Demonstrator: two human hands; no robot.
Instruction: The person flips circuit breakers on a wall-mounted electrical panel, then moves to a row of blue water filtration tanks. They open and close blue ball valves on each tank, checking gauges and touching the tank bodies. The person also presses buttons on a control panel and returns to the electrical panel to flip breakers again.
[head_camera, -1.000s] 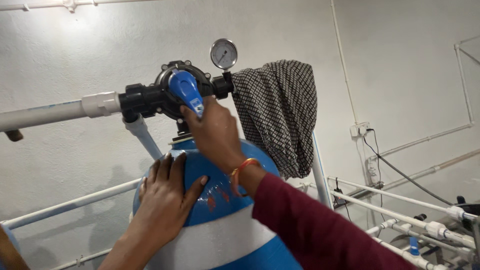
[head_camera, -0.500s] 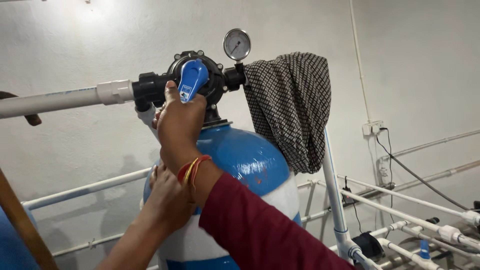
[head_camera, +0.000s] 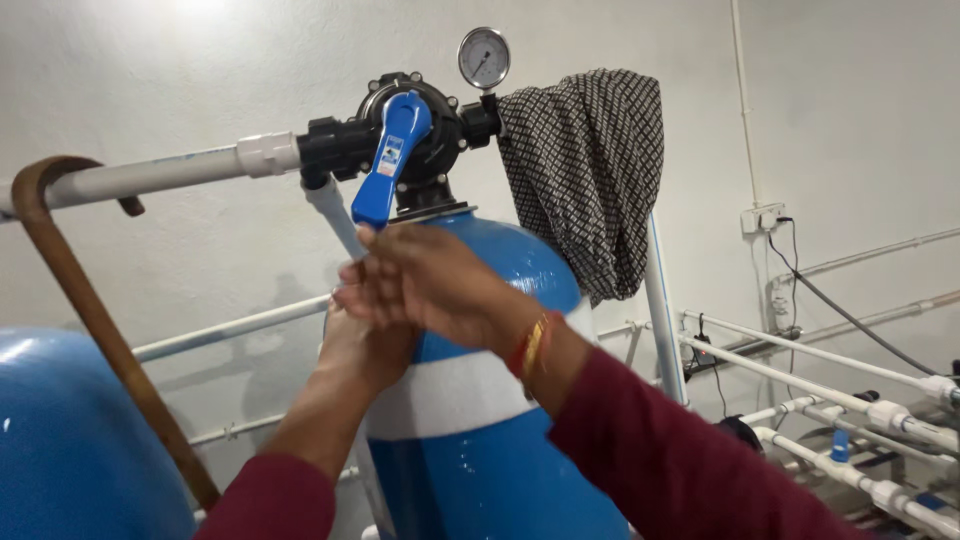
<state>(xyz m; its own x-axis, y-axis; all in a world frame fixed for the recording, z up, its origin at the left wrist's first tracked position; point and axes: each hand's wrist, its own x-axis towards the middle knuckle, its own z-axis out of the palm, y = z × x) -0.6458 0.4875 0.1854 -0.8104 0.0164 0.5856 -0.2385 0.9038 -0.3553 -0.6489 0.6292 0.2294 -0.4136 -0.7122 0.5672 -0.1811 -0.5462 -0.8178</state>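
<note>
While my right hand (head_camera: 430, 285) hovers loosely spread just below the blue valve handle (head_camera: 392, 160), my left hand (head_camera: 362, 345) lies flat, gripping nothing, against the blue tank (head_camera: 500, 440).

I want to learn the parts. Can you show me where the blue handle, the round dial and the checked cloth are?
blue handle (head_camera: 388, 165): head view, middle of the lever.
round dial (head_camera: 484, 58): head view, centre of the gauge face.
checked cloth (head_camera: 585, 170): head view, middle of the hanging fabric.
</note>
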